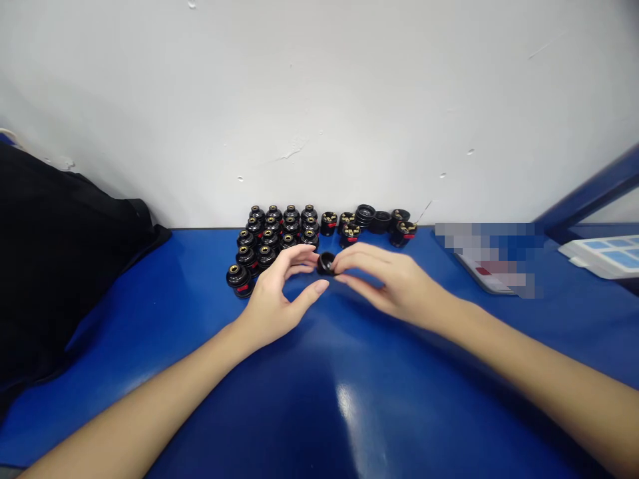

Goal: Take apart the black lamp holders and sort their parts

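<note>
A small black round cap (326,263), hollow side showing, is pinched between the thumb and fingers of my right hand (382,276). My left hand (284,296) is curved close to the cap's left side, its thumb and fingers apart and holding nothing. Beyond my left hand stand rows of black lamp sockets (240,280) with domed tops, brass centres and red marks. Past the cap are a few open socket bases (350,234) with brass contacts inside. Another open base (403,234) stands farther right, near loose black caps (365,214).
The blue tabletop (299,399) meets a white wall (319,100) at the back. Black cloth (60,253) lies at the left. On the right are a partly blurred flat object (492,269), a white and blue case (606,256) and a blue bar (589,189).
</note>
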`<state>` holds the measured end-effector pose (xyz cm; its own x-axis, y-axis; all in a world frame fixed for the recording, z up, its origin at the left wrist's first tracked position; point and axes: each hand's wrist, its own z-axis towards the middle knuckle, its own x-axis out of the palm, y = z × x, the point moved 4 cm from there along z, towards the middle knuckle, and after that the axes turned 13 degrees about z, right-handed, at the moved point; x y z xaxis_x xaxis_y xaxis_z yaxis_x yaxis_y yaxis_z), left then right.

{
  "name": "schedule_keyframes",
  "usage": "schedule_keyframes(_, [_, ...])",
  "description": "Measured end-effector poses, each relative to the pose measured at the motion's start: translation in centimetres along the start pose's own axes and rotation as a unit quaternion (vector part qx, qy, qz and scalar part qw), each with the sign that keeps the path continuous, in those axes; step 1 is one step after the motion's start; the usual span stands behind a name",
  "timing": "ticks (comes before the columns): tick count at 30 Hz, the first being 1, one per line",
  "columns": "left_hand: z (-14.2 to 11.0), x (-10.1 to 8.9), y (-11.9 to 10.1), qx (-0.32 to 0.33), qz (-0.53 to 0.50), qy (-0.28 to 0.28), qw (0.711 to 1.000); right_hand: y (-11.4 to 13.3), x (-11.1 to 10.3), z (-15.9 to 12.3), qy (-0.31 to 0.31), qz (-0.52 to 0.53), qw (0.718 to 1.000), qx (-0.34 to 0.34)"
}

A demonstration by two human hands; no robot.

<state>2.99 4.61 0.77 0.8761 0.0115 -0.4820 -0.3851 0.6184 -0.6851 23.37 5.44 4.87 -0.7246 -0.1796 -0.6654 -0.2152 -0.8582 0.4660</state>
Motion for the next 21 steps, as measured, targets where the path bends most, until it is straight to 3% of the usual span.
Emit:
schedule_keyframes(3, [0.1, -0.6, -1.0, 0.061, 0.127, -0.004, 0.99, -2.2, -2.7, 0.8, -0.048, -0.081, 0.995, 0.043])
schedule_keyframes(8, [0.4, -1.3, -2.1, 0.175, 0.312, 0.007, 0.934, -7.2, -6.2, 1.3, -0.098, -0.216, 0.965, 0.113])
schedule_keyframes(14, [0.5, -1.3, -1.2, 0.166, 0.449, 0.032, 0.877, -10.3, -5.9, 0.9, -0.069, -0.282, 0.944, 0.156])
schedule_keyframes(21, [0.5, -1.2, -0.8, 0.153, 0.48, 0.042, 0.863, -10.8, -5.8, 0.6, -0.044, -0.283, 0.942, 0.175])
